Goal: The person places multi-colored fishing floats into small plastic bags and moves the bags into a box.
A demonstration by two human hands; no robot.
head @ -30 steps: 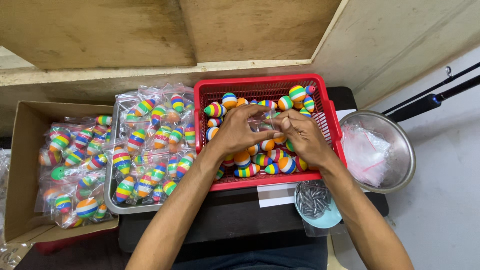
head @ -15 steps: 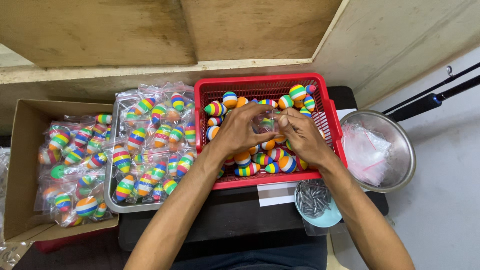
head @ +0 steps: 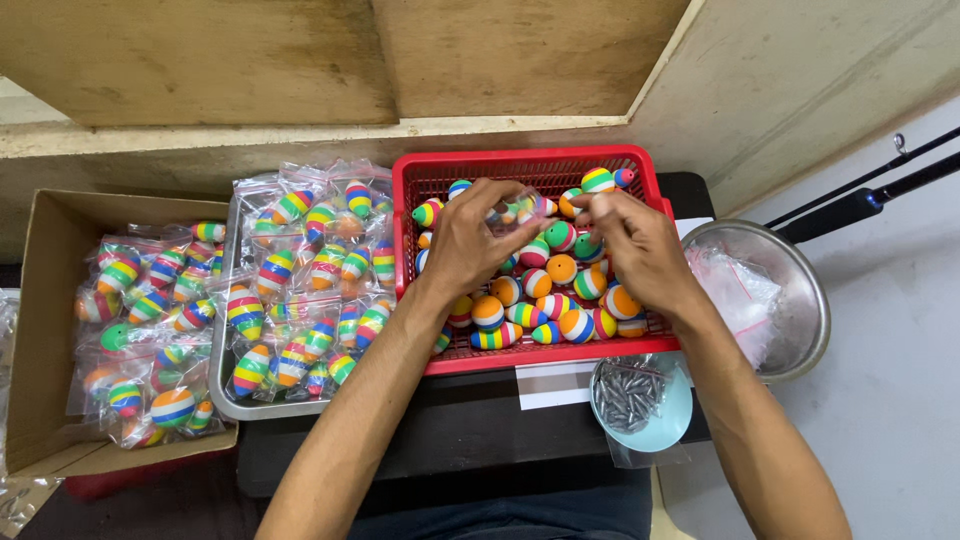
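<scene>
Above the middle of the red basket [head: 420, 190], both hands are meeting over a small clear plastic bag [head: 525, 208], which is sitting just over the heap of loose rainbow-striped floats [head: 545, 300]. The left hand [head: 470, 240] is curling its fingers around the bag's left side, pinching it closed between thumb and fingertips. The right hand [head: 640, 250] is gripping the bag's right edge with bent fingers; whether anything else is in that hand cannot be told. The basket is sitting on the far right part of the dark desk [head: 440, 440], its near rim resting over a white paper slip [head: 555, 385]. Just beside the basket's left wall, a metal tray [head: 222, 400] is holding floats already sealed in clear packets [head: 300, 280]. Further left, off the desk's left edge, an open cardboard box [head: 50, 250] is holding more packed floats. At the desk's near right corner, a pale blue dish of small grey metal weights [head: 640, 400] is lying. Right of the basket, a steel bowl [head: 810, 310] is holding spare clear bags [head: 740, 290].
</scene>
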